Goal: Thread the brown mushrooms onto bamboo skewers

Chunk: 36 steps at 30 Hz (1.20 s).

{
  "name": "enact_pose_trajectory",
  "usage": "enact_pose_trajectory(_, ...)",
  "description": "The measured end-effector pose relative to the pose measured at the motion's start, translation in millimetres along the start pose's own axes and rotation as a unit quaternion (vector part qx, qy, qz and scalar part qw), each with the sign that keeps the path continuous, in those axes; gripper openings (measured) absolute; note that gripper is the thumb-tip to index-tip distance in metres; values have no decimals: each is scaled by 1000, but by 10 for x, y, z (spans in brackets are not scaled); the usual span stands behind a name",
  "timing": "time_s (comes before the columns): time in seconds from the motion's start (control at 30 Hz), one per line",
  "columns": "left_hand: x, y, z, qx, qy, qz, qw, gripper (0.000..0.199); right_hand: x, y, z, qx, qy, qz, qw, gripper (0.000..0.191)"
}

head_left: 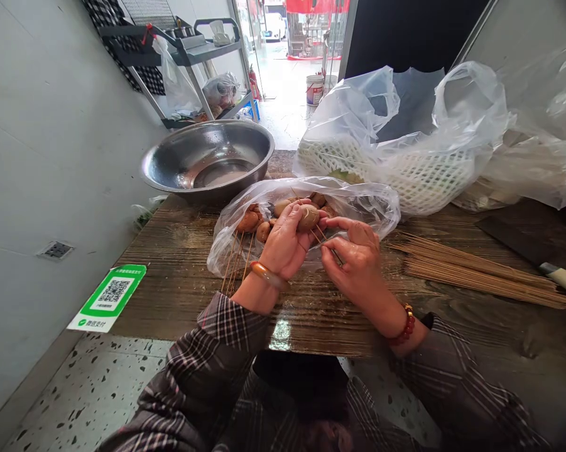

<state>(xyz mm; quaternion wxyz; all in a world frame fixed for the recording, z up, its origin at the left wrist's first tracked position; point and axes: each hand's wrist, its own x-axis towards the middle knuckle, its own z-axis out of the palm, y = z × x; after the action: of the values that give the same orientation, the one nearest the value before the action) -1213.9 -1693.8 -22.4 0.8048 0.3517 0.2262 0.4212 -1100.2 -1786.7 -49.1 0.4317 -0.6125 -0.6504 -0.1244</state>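
Over an opened clear plastic bag (221,235), my left hand (285,242) is closed around a brown mushroom (308,218) with pale marks on its cap. My right hand (355,257) pinches thin bamboo skewers (321,235) just below and to the right of it. Their upper ends meet the mushroom, but whether they pierce it is hidden by my fingers. More brown mushrooms (249,221) lie in the bag behind my hands. Several skewers (238,254) stick out of the bag toward me, left of my left wrist.
A wide metal basin (207,157) stands at the back left. To the right lie a bundle of skewers (480,273) and a knife with a pale handle (563,276). White plastic bags (424,163) fill the back right. A green QR card (110,295) sits at the left edge.
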Motion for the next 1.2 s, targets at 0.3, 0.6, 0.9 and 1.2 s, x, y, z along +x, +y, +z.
enact_pose_trajectory(0.3,-10,7,24,-3,13,0,1000,11,23,-26,-6,-9,5,-6,1000,15)
enact_pose_trajectory(0.6,-19,-11,37,-5,10,-3,1000,13,37,-51,0,-14,6,-4,1000,16)
enact_pose_trajectory(0.9,-30,-30,67,-5,18,-10,1000,20,45,-51,5,-21,5,-2,1000,17)
enact_pose_trajectory(1.2,-20,-38,25,25,-7,0,1000,16,48,-41,8,-13,11,-13,1000,15)
